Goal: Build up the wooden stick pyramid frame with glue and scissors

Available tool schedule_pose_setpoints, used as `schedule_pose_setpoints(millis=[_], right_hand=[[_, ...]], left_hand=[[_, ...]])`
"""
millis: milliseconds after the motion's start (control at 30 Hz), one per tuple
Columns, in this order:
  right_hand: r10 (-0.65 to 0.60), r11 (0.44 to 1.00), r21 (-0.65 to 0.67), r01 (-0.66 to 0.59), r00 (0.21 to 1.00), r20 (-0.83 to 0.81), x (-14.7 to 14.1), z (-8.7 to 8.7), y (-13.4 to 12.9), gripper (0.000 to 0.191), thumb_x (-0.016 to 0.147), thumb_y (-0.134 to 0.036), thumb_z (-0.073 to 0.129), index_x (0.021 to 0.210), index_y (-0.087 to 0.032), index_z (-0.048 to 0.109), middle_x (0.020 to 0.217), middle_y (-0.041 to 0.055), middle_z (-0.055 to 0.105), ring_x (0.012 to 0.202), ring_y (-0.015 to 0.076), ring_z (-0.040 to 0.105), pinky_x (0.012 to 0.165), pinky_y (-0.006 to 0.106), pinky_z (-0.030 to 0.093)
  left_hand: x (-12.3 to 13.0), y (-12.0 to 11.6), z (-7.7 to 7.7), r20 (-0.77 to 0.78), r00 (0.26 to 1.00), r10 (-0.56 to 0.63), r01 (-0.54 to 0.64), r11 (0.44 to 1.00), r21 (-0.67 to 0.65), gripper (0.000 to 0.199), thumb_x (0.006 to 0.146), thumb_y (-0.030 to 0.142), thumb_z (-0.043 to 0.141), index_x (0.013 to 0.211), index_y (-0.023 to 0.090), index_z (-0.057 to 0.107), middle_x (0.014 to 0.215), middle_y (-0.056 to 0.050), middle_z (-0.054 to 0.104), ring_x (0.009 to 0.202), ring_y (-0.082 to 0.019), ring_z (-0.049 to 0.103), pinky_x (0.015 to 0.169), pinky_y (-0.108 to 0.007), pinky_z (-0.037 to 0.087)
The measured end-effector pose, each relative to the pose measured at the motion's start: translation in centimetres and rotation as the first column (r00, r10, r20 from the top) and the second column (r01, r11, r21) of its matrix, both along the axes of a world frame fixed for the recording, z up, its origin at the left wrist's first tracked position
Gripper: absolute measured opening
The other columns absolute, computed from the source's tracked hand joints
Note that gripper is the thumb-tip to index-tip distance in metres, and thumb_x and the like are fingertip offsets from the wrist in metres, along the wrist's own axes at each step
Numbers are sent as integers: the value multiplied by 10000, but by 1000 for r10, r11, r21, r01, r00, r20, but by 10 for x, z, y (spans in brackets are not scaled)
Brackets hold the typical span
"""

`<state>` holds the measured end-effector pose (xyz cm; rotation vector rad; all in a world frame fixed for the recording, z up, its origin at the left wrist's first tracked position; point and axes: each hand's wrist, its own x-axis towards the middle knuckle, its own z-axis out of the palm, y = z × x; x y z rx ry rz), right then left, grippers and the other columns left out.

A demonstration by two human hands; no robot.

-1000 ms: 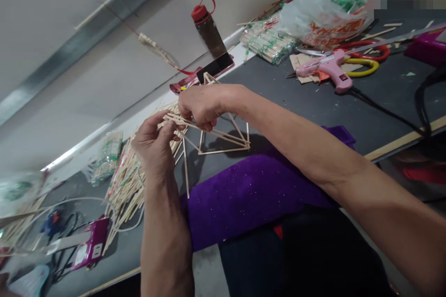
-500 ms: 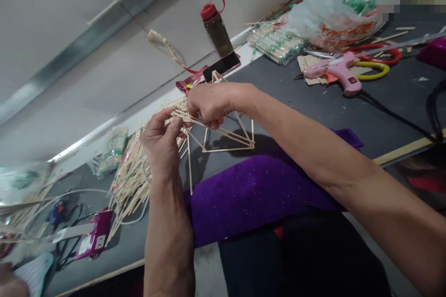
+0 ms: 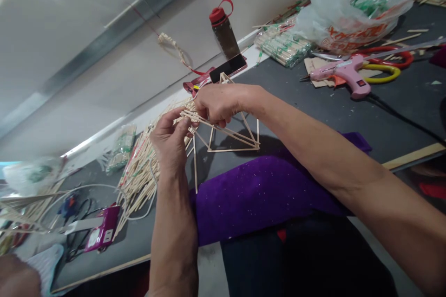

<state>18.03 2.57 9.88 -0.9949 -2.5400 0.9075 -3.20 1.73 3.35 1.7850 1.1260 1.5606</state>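
A frame of thin wooden sticks (image 3: 233,150), joined into triangles, stands on the grey table in front of me. My left hand (image 3: 170,134) pinches the corner where several of its sticks meet, thumb against fingers. Reaching across from the right, my right hand (image 3: 219,104) has its fingers curled down on the sticks beside that corner. Its fingertips are partly hidden, so a smaller thing in them would not show. A peak of the frame rises behind the right wrist. One long stick slants down from the left hand toward a purple cloth (image 3: 251,199) at the table edge.
Loose wooden sticks (image 3: 139,190) lie left of the frame. A pink glue gun (image 3: 351,74) and scissors (image 3: 381,73) are at right, near packed sticks (image 3: 284,45) and a plastic bag (image 3: 348,18). Behind stand a bottle (image 3: 226,39) and a phone (image 3: 228,67).
The whole view has shifted, so everything appears slightly farther right. Both hands keep the same hold on the stick frame.
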Motion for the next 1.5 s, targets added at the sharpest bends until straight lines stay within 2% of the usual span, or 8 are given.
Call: schedule_pose_setpoints(millis=[233, 433, 800, 1033, 1333, 1500], right_hand=[[6, 1000, 3, -6, 1000, -17, 0, -2, 3, 291, 702, 66, 556, 898, -11, 757, 528, 32, 595, 532, 157, 636, 612, 284, 554], [-1, 1000, 21, 1, 1000, -23, 0, -2, 1, 255, 698, 57, 581, 868, -23, 754, 508, 13, 570, 525, 148, 624, 615, 280, 550], [0, 1000, 27, 0, 1000, -10, 1, 0, 0, 272, 688, 38, 574, 874, -22, 763, 513, 16, 578, 531, 136, 611, 617, 259, 537], [1, 1000, 20, -1, 1000, -19, 0, -1, 0, 290, 692, 39, 563, 895, -19, 762, 522, 18, 581, 537, 138, 613, 616, 260, 541], [-10, 1000, 18, 10, 1000, 2, 0, 1, -3, 276, 703, 39, 566, 898, -13, 754, 535, 23, 581, 566, 141, 620, 622, 244, 533], [-11, 1000, 25, 11, 1000, 1, 0, 2, -5, 277, 709, 45, 547, 889, -19, 749, 545, 26, 586, 557, 140, 617, 615, 246, 529]], left_hand=[[-1, 2, -2, -26, 1000, 11, -10, 1000, 22, 208, 780, 308, 845, 980, 301, 787, 834, -1, 729, 654, -146, 691, 495, -250, 487], [1, 0, 0, -4, 1000, 21, -21, 1000, 3, 252, 738, 345, 869, 976, 310, 794, 840, 3, 739, 629, -136, 685, 478, -236, 491], [1, -2, 1, -43, 998, 39, -39, 999, -13, 236, 775, 345, 842, 999, 294, 788, 818, -1, 739, 659, -154, 696, 507, -259, 498], [2, -1, 1, -19, 999, 27, -27, 1000, 1, 228, 739, 366, 871, 955, 333, 803, 788, 5, 743, 628, -161, 691, 474, -263, 485], [1, -1, 1, -30, 999, 19, -19, 1000, 7, 235, 758, 353, 857, 981, 325, 791, 864, -3, 751, 649, -154, 704, 478, -254, 488], [2, -1, 1, -33, 999, 42, -42, 999, 0, 196, 773, 327, 840, 963, 311, 791, 798, 6, 739, 656, -154, 703, 491, -254, 491]])
